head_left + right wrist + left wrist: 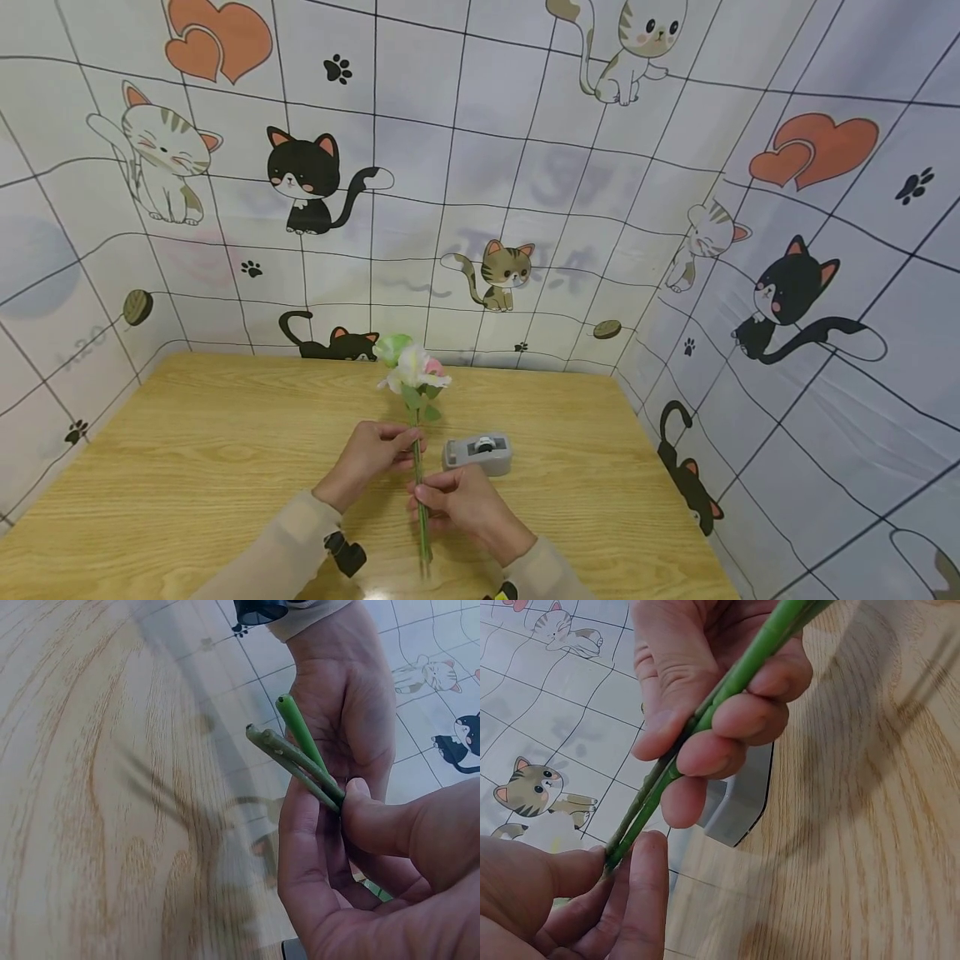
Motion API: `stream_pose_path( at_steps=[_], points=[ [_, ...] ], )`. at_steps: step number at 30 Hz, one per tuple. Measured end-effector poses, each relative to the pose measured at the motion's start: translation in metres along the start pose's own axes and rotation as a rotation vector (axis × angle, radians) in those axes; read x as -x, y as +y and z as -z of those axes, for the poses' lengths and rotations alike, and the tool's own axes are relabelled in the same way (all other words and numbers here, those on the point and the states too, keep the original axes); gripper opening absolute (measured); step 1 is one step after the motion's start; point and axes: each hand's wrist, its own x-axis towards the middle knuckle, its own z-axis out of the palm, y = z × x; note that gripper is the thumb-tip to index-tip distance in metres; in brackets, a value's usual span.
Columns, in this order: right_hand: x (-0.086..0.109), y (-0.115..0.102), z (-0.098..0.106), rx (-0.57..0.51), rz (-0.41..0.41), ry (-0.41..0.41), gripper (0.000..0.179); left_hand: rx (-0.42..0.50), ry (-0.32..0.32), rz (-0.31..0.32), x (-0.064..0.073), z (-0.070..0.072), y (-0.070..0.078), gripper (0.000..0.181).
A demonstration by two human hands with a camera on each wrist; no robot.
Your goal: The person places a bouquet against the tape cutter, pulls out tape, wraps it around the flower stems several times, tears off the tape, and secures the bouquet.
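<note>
A small bunch of flowers [414, 367], with white, pink and pale green blooms, is held upright above the wooden table. Its green stems [304, 754] run down through both hands, and three cut ends show in the right wrist view. My left hand [375, 457] pinches the stems just below the leaves, thumb against fingers. Lower down, my right hand [468, 504] grips the same stems between thumb and curled fingers. Just beyond the right hand stands a grey tape dispenser [480, 454], partly hidden behind the hands in the left wrist view.
The wooden table [247, 417] reaches back to a cloth backdrop [420, 208] printed with cats, hearts and grid lines, which also rises along both sides. A black wrist camera [345, 554] sits on the left sleeve.
</note>
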Motion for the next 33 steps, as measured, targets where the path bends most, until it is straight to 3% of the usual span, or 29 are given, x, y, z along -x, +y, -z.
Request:
stream_pose_path(
  at_steps=[8, 20, 33],
  points=[
    [0.003, -0.003, -0.002, 0.044, 0.031, 0.046, 0.023, -0.01, -0.012, 0.003, 0.002, -0.001, 0.0, 0.036],
    [0.008, -0.008, -0.005, 0.107, 0.077, 0.097, 0.017, -0.068, 0.034, 0.008, 0.005, -0.006, 0.003, 0.036],
    [0.011, -0.012, -0.006, 0.188, 0.1, 0.158, 0.013, -0.041, 0.079, 0.038, 0.008, -0.011, 0.007, 0.031]
  ],
)
